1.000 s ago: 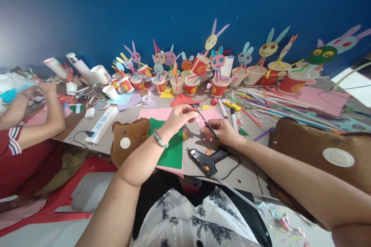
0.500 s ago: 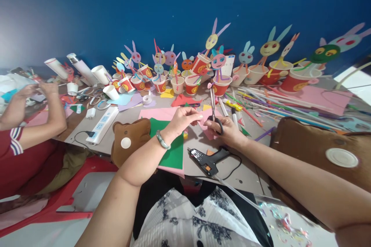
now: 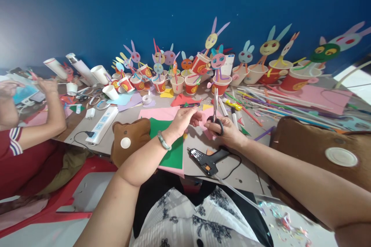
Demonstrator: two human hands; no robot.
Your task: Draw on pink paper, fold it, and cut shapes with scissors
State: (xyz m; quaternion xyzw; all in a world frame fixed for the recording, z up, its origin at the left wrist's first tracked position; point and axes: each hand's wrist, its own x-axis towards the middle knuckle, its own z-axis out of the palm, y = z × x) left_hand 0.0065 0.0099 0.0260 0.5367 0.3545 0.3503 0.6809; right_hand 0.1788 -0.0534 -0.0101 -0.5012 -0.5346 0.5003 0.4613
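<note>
My right hand (image 3: pixel 227 131) is closed round the dark handles of a pair of scissors (image 3: pixel 215 106), whose metal blades point away from me. Between the two hands is a small piece of pink paper (image 3: pixel 203 119), pinched by the fingertips of my left hand (image 3: pixel 185 121). Under the hands lie more pink paper and a green sheet (image 3: pixel 171 150). A black glue gun (image 3: pixel 205 160) rests on the table just below them, with a clear glue stick out of its back.
Paper cups with paper rabbit figures (image 3: pixel 222 81) line the back. Pipe cleaners (image 3: pixel 284 104) are spread at right. Brown cushions (image 3: pixel 315 154) flank me; a white power strip (image 3: pixel 102 125) lies left. Beyond it, another person's hand (image 3: pixel 48 85) is raised.
My left fingers have shifted slightly on the pink paper, and the scissors have turned a little to the right. At left, the other person's hands have moved apart.
</note>
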